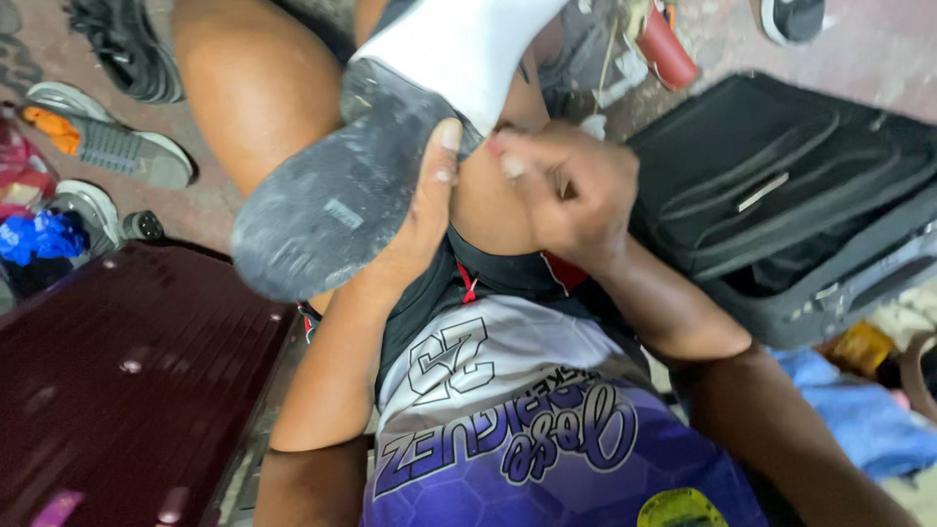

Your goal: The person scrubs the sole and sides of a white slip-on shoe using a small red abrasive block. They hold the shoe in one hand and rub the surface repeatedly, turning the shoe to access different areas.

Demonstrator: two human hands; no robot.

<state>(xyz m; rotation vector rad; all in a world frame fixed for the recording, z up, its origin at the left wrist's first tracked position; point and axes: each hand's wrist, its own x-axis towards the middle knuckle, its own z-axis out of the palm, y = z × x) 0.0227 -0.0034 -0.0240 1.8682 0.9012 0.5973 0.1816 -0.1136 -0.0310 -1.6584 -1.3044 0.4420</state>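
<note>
Purple and white jersey cloth [527, 439] fills the near edge of my view, and above it my two forearms rise toward the work. My left hand [415, 220] is wrapped around the shoe [390, 127], thumb lying flat on the edge of its worn grey sole [322, 210], which is turned up toward me while the white upper points away over my knee. My right hand [566, 185] is closed into a tight pinch just beside the heel end of the sole; whatever it grips there is too small and blurred for me to tell.

To do this well, I judge the left hand should keep the shoe braced against the thigh so the sole cannot twist, and the right should work in short, controlled pulls close to the sole's edge, keeping clear of the left thumb.

Beside me lie a dark red suitcase [127, 381] on the left and an open black suitcase [791, 185] on the right. Farther off, a grey and orange sneaker [117, 141] rests on the floor [210, 210].
</note>
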